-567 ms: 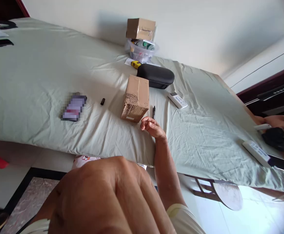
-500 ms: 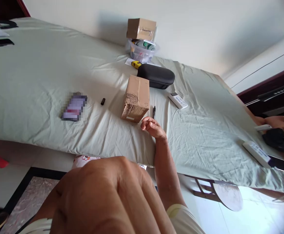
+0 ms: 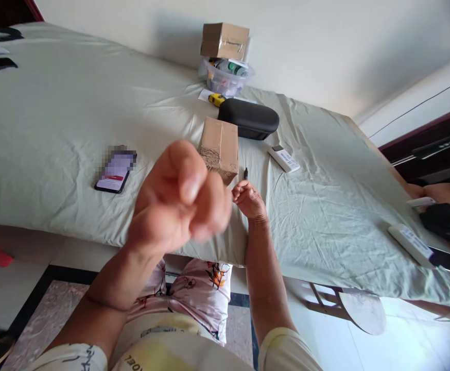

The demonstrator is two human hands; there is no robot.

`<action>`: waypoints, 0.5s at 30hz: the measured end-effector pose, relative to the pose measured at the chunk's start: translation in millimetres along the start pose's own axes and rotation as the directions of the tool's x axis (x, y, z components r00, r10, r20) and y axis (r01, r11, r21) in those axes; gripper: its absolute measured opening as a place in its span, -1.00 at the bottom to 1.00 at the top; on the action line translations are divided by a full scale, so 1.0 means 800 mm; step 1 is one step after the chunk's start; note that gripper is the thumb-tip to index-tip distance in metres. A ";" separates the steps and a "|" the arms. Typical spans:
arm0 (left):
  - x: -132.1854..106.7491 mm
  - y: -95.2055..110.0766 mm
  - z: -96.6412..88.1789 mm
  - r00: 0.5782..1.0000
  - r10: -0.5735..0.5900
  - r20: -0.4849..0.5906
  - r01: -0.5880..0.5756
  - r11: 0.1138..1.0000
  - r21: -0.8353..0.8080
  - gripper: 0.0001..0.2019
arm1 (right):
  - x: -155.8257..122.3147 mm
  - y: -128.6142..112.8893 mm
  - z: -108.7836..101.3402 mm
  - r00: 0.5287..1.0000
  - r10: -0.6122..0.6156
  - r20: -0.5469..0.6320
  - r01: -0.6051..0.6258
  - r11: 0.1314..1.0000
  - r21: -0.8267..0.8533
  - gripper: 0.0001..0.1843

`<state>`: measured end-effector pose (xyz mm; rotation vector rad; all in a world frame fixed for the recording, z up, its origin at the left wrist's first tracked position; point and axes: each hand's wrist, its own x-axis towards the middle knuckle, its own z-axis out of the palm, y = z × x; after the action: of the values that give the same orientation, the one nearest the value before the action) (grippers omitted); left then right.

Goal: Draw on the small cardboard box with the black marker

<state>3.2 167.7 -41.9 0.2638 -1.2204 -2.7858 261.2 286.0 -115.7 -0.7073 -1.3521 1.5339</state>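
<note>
My left hand (image 3: 178, 196) is raised close to the camera, blurred by motion, its fingers curled in with nothing seen in them. It covers the lower left of a cardboard box (image 3: 220, 139) with black scribbles on it. My right hand (image 3: 251, 200) lies on the cloth beside the box's near right corner. Its fingers are loosely bent and apart, holding nothing. Just past those fingertips shows the end of a black marker (image 3: 245, 173); the hand hides the rest of it. A phone (image 3: 116, 171) lies left of my left hand.
Behind the box are a black case (image 3: 248, 119), a yellow tape measure (image 3: 216, 99) and a plastic tub (image 3: 227, 82) with another cardboard box (image 3: 225, 40) on it. A small white box (image 3: 284, 158) lies to the right. Another person's arm (image 3: 447, 198) shows at the far right.
My left hand has moved away from the camera, out over the table in front of the box, and now hides the black cap. My right hand has shifted slightly and covers more of the marker.
</note>
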 end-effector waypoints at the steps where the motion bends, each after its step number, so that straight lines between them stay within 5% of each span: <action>1: -0.001 -0.011 0.011 0.990 -0.063 0.128 0.058 0.997 0.043 -0.55 | 0.002 0.000 0.001 0.999 -0.007 -0.038 0.007 1.000 0.011 -0.44; 4: -0.009 -0.056 0.048 0.848 -0.230 0.477 0.162 0.970 0.179 -0.52 | 0.008 -0.001 0.002 0.985 -0.028 -0.173 0.037 0.998 0.047 -0.51; 8: -0.010 -0.125 0.078 0.522 -0.385 0.762 0.181 0.922 0.342 -0.54 | 0.014 0.002 0.006 0.952 -0.064 -0.298 0.081 0.996 0.045 -0.58; 10: -0.005 -0.153 0.075 0.473 -0.396 0.787 0.139 0.916 0.377 -0.64 | 0.015 0.007 0.007 0.940 -0.090 -0.329 0.092 0.996 -0.010 -0.58; 13: 0.002 -0.184 0.054 0.468 -0.408 0.784 0.055 0.899 0.434 -0.80 | 0.017 0.017 0.009 0.921 -0.129 -0.367 0.089 0.988 -0.123 -0.49; 15: 0.004 -0.196 0.040 0.399 -0.413 0.819 -0.007 0.892 0.453 -0.80 | 0.018 0.024 0.010 0.921 -0.153 -0.358 0.079 0.974 -0.213 -0.37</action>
<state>-7.8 296.6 -136.2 -1.4174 -2.0463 -2.8283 243.4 296.3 -130.0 -0.9685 -1.2371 1.1113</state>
